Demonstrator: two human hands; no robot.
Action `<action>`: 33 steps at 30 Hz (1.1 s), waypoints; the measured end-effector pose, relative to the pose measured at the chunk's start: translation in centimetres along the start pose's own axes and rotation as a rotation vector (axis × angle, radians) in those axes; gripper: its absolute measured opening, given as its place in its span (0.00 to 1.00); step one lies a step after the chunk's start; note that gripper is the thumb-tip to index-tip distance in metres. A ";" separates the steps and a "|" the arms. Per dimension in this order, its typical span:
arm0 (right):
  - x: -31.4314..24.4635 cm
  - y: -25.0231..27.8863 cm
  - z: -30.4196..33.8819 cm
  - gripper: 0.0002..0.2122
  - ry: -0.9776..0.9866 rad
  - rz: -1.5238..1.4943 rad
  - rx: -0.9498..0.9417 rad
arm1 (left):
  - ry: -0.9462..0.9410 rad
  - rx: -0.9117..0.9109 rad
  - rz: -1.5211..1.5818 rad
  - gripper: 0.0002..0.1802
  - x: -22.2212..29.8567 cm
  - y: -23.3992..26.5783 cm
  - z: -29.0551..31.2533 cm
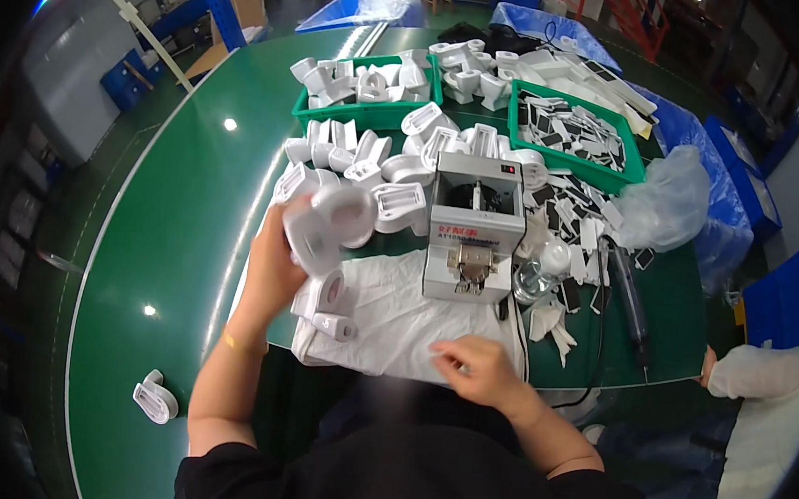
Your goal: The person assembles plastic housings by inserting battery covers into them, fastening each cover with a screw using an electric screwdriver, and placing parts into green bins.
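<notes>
My left hand is raised over the left part of a white cloth, its fingers closed round a white plastic housing shaped like a small toilet. Motion blurs the housing a little. Two similar white housings lie on the cloth just below it. Above the cloth's front edge hovers my right hand, thumb and fingers pinched together; whatever they may hold is too small to see. Between and beyond my hands stands a grey box-shaped machine, apparently a screw feeder.
Many white housings cover the table's middle, with more in a green bin. Another green bin holds flat black-and-white pieces. A clear bottle and an electric screwdriver lie right. A single housing sits left. Another person stands right.
</notes>
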State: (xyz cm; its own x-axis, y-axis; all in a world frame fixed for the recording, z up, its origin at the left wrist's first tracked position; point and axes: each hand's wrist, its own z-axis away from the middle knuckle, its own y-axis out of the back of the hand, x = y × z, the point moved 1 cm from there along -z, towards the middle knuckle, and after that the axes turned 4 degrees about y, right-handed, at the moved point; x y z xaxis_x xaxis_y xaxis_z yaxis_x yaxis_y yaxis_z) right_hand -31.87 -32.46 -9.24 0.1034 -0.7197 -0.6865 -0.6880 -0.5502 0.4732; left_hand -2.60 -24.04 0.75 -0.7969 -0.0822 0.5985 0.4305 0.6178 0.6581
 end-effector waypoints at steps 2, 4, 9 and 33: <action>2.0 -2.8 0.1 0.06 0.034 -0.023 -0.075 | 0.002 0.100 0.009 0.27 -2.7 -0.8 -5.5; 3.3 -4.0 0.0 0.06 0.015 0.033 -0.083 | 0.036 0.161 0.029 0.24 -5.6 -2.6 -11.7; 3.9 -4.1 0.6 0.08 -0.078 -0.060 -0.092 | 0.241 0.276 -0.414 0.24 -11.4 -6.5 -26.2; 3.6 -4.2 0.3 0.05 -0.372 -0.179 -0.060 | 0.407 -0.376 0.082 0.26 -11.4 3.4 -5.2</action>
State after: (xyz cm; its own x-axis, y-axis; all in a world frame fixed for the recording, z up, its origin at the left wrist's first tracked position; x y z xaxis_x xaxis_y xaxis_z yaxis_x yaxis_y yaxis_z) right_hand -28.86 -32.58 -13.87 -0.0564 -0.4148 -0.9082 -0.6382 -0.6846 0.3523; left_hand 10.18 -25.03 -1.44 -0.5587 -0.3866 0.7337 0.6650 0.3199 0.6749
